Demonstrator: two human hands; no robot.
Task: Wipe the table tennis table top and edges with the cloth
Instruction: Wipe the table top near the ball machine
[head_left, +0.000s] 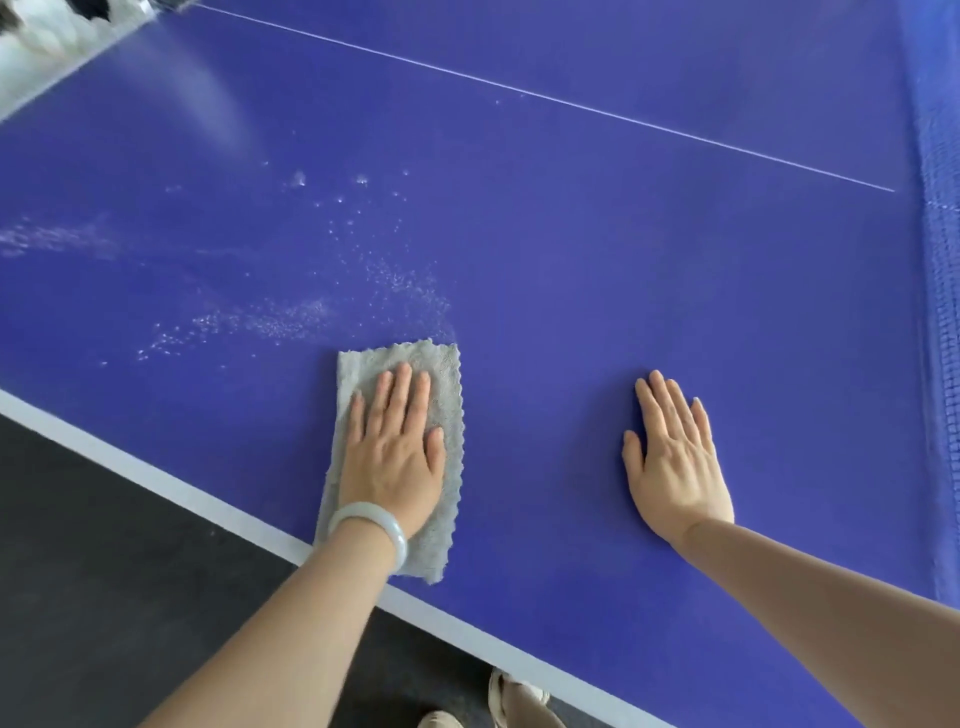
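The blue table tennis table (571, 249) fills most of the view, its white edge line (156, 475) running diagonally at the near left. A folded grey cloth (447, 384) lies flat on the top just inside that edge. My left hand (397, 457) presses flat on the cloth with straight fingers; a pale bangle circles the wrist. My right hand (675, 457) rests flat on the bare blue surface to the right of the cloth, fingers spread and holding nothing. White specks and droplets (311, 312) are scattered on the surface to the left of and beyond the cloth.
The blue net (940, 312) runs along the right side. A thin white centre line (571, 106) crosses the far part of the table. Dark floor (104, 597) lies below the near edge, and my shoes (511, 696) show at the bottom.
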